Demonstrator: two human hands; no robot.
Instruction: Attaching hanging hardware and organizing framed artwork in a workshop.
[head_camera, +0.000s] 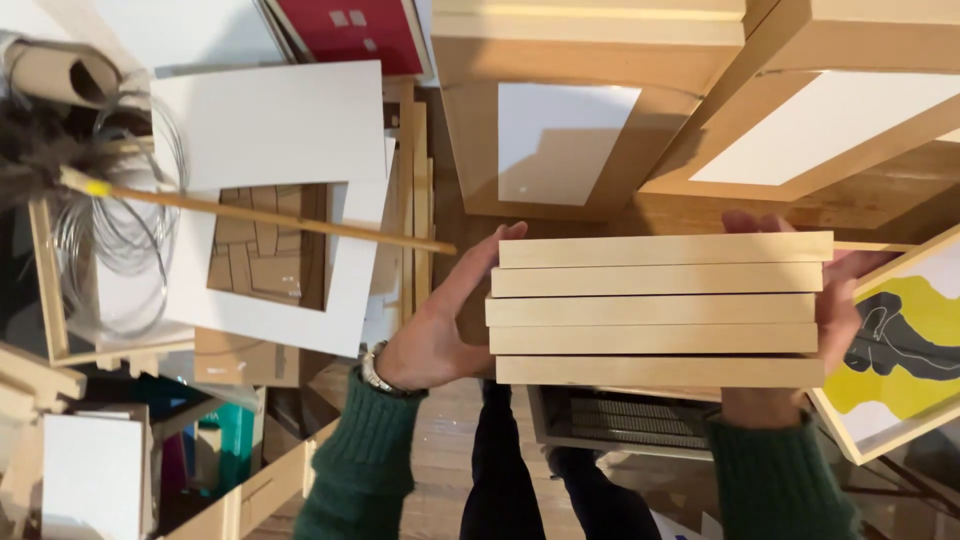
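At far left we note a coil of wire (120, 225) beside a white mat board (270, 150) with a cut-out window; a thin wooden stick (260, 215) lies across both. Our left hand (440, 320) presses flat against the left ends of a stack of wooden frames (658, 310) — five edges showing, held level in front of us at centre. Our right hand (835, 310) clamps the right ends, fingers wrapped over the top. The stack is gripped between both palms. At far right, a framed yellow picture (905, 345) leans just beside the right hand.
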